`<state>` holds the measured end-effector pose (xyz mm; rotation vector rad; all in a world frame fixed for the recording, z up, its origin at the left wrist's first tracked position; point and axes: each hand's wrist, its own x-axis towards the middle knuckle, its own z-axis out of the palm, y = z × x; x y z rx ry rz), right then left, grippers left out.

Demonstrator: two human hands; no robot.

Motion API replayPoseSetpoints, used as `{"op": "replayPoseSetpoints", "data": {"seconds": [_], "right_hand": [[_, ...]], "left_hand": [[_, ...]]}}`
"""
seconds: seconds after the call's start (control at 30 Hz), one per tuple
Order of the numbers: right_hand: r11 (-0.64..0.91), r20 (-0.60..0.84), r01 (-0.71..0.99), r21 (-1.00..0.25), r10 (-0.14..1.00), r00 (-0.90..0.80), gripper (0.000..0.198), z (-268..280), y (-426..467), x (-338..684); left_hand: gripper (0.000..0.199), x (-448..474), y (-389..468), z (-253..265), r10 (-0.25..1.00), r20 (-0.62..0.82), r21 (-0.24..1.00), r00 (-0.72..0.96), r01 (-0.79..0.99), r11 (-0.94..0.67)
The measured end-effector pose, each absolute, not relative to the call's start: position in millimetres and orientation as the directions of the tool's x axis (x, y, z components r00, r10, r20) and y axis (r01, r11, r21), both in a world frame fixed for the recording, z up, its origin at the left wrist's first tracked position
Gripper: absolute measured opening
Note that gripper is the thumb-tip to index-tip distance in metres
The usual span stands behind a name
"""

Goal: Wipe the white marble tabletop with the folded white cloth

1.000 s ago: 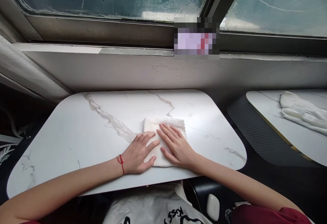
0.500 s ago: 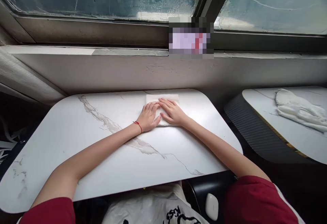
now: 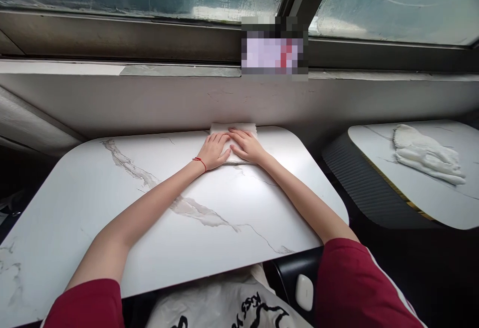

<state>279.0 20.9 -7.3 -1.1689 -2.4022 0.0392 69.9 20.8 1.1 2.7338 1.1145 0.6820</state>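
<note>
A folded white cloth (image 3: pixel 218 128) lies flat at the far edge of the white marble-patterned table (image 3: pixel 194 253), close against the wall. My left hand (image 3: pixel 214 150), with a thin red string on its wrist, rests on the cloth's left part, fingers stretched out. On its right part my right hand (image 3: pixel 247 146) presses palm down, fingers extended. The fingertips of both hands come together near the cloth's middle. Both hands are open, touching the cloth from above without gripping it. They hide much of its middle.
To the right stands a second marble-patterned table (image 3: pixel 370 136) with a ribbed dark side, bearing a crumpled white cloth (image 3: pixel 428 153). Behind the tables run a wall (image 3: pixel 160 101) and windows. A small white case (image 3: pixel 304 292) lies on a black surface near my right arm.
Both hands have moved forward together, away from me. The cloth has slid with them to the table's far edge. The view has shifted slightly.
</note>
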Motion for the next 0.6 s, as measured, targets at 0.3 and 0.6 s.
{"op": "replayPoseSetpoints", "data": {"seconds": [0.3, 0.6], "right_hand": [[0.611, 0.378, 0.765, -0.205, 0.77, -0.514, 0.055, -6, 15, 278], [0.502, 0.352, 0.847, -0.176, 0.835, -0.422, 0.053, -4, -60, 286]], "left_hand": [[0.049, 66, 13, -1, 0.602, 0.381, 0.184, 0.702, 0.581, -0.793], [0.052, 72, -21, 6, 0.441, 0.366, 0.18, 0.819, 0.403, -0.897]]}}
